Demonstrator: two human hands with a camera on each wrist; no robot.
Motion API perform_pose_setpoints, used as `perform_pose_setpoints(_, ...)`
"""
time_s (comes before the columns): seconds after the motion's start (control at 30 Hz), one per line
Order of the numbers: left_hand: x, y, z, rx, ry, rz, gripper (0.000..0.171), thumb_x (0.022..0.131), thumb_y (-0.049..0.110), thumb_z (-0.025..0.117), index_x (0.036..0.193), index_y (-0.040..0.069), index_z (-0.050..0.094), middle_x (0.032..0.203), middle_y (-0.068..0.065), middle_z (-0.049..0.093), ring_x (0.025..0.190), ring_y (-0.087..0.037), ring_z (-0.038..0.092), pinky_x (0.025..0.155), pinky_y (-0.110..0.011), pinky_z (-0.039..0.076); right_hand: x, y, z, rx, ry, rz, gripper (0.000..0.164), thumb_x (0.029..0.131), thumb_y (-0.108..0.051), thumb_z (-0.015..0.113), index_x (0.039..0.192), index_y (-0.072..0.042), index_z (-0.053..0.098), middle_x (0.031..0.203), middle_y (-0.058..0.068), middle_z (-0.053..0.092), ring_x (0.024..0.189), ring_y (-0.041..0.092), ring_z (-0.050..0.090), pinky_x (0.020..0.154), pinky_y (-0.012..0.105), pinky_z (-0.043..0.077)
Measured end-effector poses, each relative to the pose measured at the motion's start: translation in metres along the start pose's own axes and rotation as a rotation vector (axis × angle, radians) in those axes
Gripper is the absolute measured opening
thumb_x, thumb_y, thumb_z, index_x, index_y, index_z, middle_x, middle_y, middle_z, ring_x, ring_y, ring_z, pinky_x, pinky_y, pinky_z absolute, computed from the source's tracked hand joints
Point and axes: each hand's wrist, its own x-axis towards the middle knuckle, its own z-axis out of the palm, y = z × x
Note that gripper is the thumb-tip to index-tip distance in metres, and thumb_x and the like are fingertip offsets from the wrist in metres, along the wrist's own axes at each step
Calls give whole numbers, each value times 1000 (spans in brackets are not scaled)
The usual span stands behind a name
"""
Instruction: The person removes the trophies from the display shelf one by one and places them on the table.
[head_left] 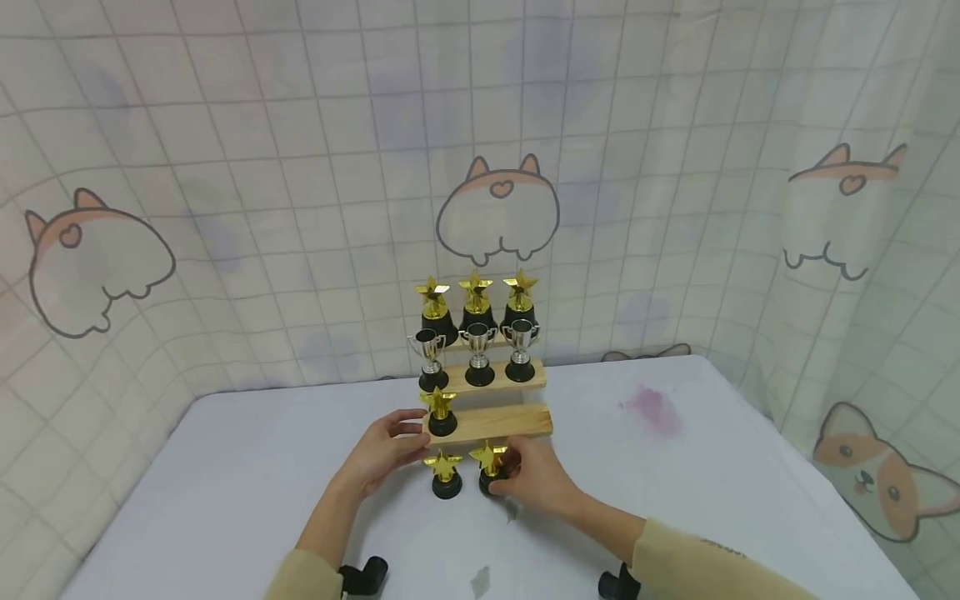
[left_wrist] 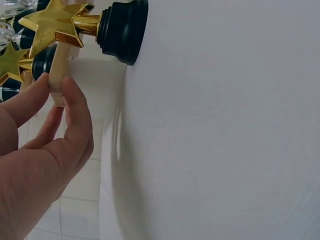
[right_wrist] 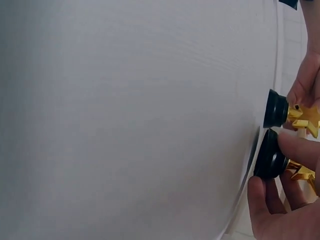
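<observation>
In the head view, my left hand pinches the left end of the lowest wooden board of a stepped stand. The left wrist view shows thumb and fingers on that board end, beside a small gold star trophy standing on it. My right hand grips a second star trophy by its black base, in front of the stand. That base is slightly tilted, close over the white table. Another star trophy stands upright on the table to its left, between my hands.
Three silver cups, one of them the middle cup, stand on the middle board. Behind them, three larger gold star trophies, including the right one, occupy the top level. A patterned curtain hangs behind the white table.
</observation>
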Motion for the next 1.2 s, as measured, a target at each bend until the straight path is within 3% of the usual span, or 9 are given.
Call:
perform_pose_setpoints(0.17,3,-4,4,-6,0,2,49,95,-3,70,141,-2,54,127,-23,54,98,-25,67,90,-39,60,0,3,3,-29,13,22,32,74,-4,89,90,-5,61,79,2,58,70,12,50,58,23,45)
perform_pose_setpoints(0.33,2,-10,5,-7,-5,-6,50,95,-2,70,142,-2,54,129,-24,53,99,-25,67,90,-40,59,-5,9,10,-18,6,59,36,74,-6,90,100,-1,65,82,1,60,71,12,51,59,24,46)
perform_pose_setpoints(0.67,0,-15,6,-10,15,8,51,95,-1,71,142,-2,53,128,-24,55,100,-26,67,89,-40,60,-4,14,14,-21,19,28,41,73,-8,91,106,0,68,85,-1,62,74,12,54,62,24,47)
perform_pose_setpoints(1.0,-1,-13,3,-6,-9,-18,52,95,0,71,143,-2,52,127,-23,54,98,-25,66,89,-41,60,-9,13,14,8,6,39,41,75,-8,91,109,-1,68,92,-2,65,80,13,59,67,24,52)
perform_pose_setpoints(1.2,2,-9,1,-40,-2,-16,53,95,0,70,145,-1,51,128,-23,53,100,-26,64,91,-41,59,-1,8,8,-19,-29,26,39,79,-9,88,110,-3,66,92,-3,62,81,14,56,67,24,49)
